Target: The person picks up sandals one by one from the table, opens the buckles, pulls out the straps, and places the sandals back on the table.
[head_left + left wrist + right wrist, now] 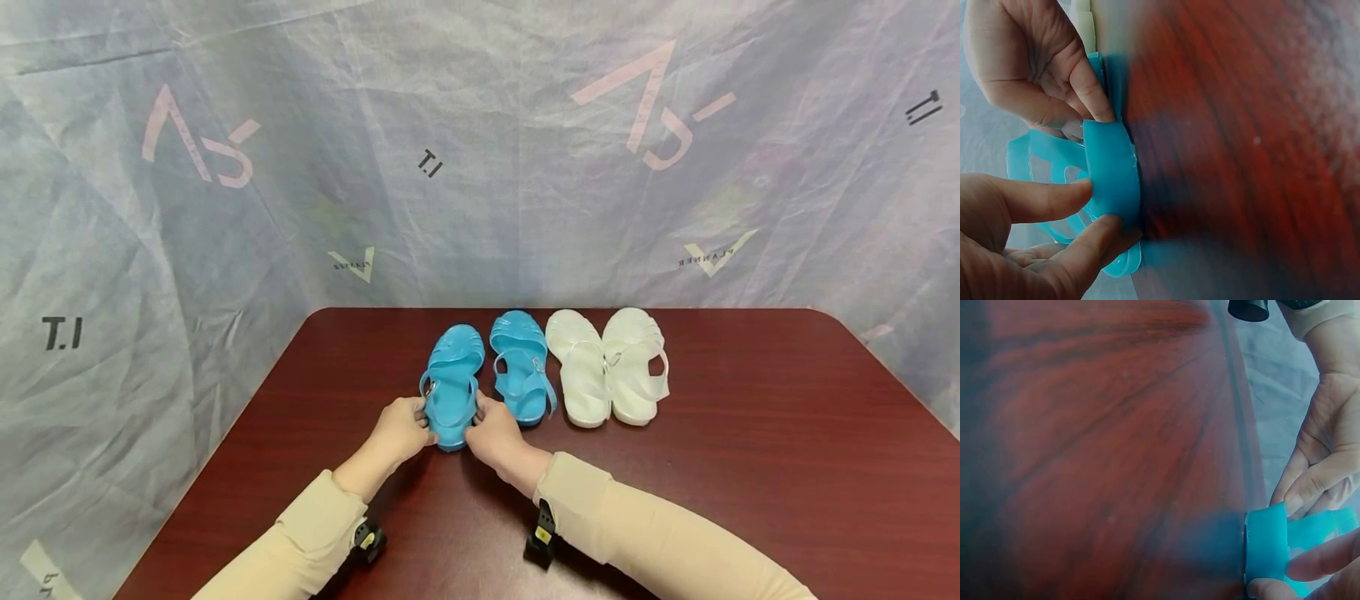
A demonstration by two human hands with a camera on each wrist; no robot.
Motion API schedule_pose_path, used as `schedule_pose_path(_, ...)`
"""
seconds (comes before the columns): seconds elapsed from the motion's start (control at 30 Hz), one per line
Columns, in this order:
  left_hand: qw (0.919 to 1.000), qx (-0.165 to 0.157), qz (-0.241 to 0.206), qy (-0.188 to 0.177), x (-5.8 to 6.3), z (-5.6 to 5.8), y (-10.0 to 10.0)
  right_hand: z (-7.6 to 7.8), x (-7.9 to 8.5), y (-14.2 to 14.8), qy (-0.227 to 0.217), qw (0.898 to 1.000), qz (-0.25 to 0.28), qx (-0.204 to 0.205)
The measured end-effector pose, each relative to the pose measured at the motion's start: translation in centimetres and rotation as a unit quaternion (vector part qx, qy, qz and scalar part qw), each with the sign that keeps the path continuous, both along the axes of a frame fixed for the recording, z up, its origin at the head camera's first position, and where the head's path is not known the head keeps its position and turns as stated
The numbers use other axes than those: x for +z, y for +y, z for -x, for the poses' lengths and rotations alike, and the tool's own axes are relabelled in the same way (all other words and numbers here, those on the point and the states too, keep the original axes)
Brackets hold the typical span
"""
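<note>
1. Fingers (421, 414) of the left hand (397, 432) and of the right hand (495, 432), seen in the head view, grip the left blue sandal (453, 392) — one hand at either side of its heel (452, 442).
2. Also in the head view, that sandal is at the far part of the dark red table (750, 450), left of the other footwear, its toe pointing to the far side.
3. Just to its right lies the right blue sandal (517, 329); next come the left white sandal (587, 385) and the right white sandal (633, 396), which touch each other. Behind the far edge hangs a grey printed backdrop (480, 75). Cream sleeves (667, 533) cover both forearms.
4. From the left wrist, the left thumb and forefinger pinch one side of the heel, while a right finger touches the opposite side; whether the sole meets the table I cannot tell.
5. From the right wrist, the heel shows as a smooth blue band between both hands — the right thumb and a finger pinch it, and the left thumb touches its other edge.
</note>
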State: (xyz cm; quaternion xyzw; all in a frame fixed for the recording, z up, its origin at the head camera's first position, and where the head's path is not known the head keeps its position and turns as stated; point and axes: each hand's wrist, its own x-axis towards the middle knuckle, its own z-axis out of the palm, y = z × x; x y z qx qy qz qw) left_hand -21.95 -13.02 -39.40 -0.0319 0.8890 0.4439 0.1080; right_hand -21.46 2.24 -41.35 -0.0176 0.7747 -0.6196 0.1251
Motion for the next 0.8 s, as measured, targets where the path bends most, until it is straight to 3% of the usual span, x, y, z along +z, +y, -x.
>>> schedule_pose_path(0.2, 0.9999, -0.006, 0.009, 0.011, -0.19, 0.34, -0.08, 0.34, 0.01, -0.04, -0.003, 1.0, 0.009, -0.001)
schedule_pose_path(0.8, 0.9998, 0.001, 0.011, 0.016, -0.39, 1.04, 0.06, 0.7, -0.08, -0.2, 0.002, 1.0, -0.028, -0.001)
